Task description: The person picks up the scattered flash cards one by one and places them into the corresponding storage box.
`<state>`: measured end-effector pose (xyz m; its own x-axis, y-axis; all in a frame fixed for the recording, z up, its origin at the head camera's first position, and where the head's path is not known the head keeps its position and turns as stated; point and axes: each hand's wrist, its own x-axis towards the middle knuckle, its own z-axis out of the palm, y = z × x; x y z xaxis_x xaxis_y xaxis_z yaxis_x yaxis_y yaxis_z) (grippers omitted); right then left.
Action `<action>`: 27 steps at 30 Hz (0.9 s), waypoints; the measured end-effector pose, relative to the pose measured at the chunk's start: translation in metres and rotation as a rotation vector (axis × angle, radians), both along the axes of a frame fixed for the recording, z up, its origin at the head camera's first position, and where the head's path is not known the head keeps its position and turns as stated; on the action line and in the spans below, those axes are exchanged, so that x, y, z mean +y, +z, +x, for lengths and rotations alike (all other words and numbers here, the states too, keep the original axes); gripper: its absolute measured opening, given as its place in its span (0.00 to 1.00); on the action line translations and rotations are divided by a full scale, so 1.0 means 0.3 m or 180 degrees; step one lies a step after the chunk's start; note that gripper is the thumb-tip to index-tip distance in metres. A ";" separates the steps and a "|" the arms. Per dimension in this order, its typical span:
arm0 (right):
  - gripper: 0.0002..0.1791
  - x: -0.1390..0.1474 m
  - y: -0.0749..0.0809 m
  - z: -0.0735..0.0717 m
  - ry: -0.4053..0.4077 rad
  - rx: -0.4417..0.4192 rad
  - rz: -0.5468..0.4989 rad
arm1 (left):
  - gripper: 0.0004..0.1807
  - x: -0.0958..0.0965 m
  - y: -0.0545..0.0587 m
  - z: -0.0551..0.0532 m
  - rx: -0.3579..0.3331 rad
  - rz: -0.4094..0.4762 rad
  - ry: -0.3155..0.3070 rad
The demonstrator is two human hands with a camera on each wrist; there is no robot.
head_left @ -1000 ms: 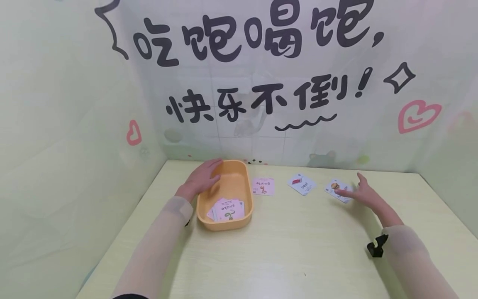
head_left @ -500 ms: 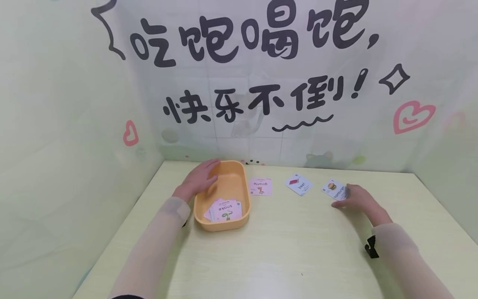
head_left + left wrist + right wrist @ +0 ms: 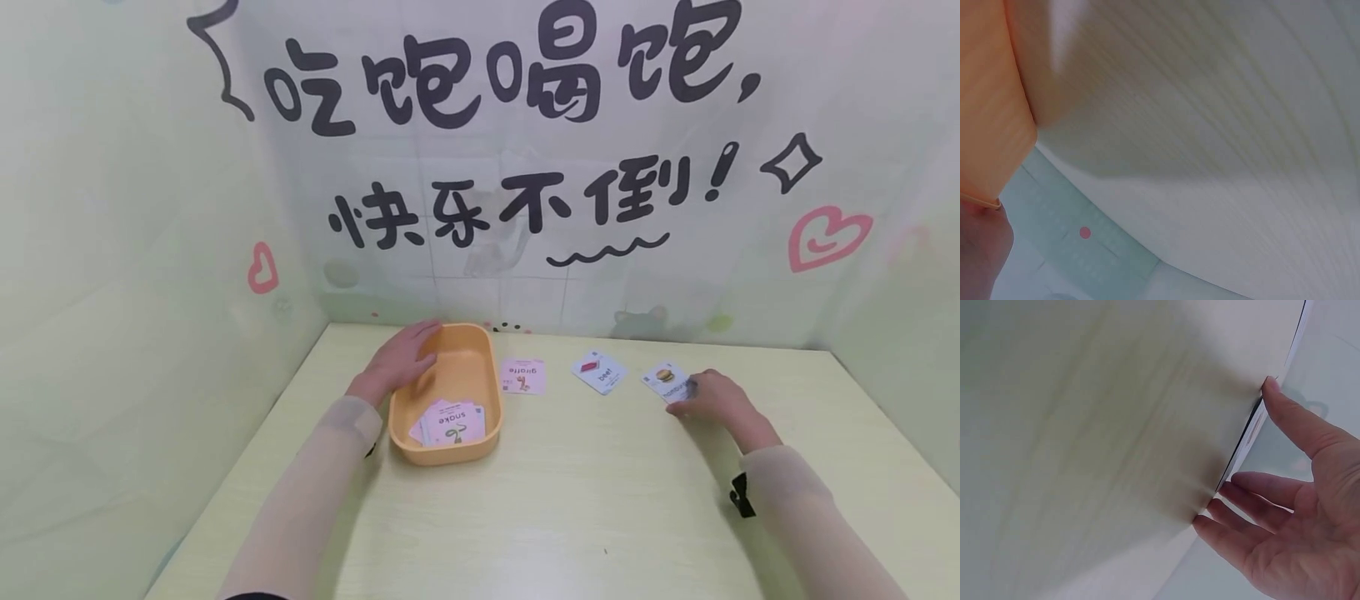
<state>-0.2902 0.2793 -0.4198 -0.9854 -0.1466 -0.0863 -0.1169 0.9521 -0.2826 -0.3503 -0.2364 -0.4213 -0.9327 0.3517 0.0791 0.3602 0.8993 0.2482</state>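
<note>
My left hand (image 3: 399,362) rests on the left rim of an orange plastic bin (image 3: 492,379), thumb reaching over the inside. In the left wrist view, part of that hand (image 3: 985,253) shows at the rim, beside the bin's outer wall (image 3: 991,94). Several picture cards lie in the bin, a pink snake card (image 3: 459,423) on top. My right hand (image 3: 718,402) holds a hamburger card (image 3: 664,377) by its edges at the table. In the right wrist view, the thumb and fingertips meet opposite ends of the thin card (image 3: 1250,434); its face is hidden there.
A pink giraffe card (image 3: 524,376) lies just right of the bin. Farther right is a beef card (image 3: 599,372). The pale wooden table (image 3: 555,500) ends at a printed curtain (image 3: 525,292) behind, with curtain walls on both sides.
My right hand has come down from above onto the hamburger card, and its fingers have drawn in on the card, which has shifted slightly. The left hand stays on the bin.
</note>
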 end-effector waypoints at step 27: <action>0.44 0.003 0.019 -0.022 -0.0069 -0.0265 -0.0090 | 0.34 -0.006 -0.003 -0.002 -0.0003 0.0019 -0.0030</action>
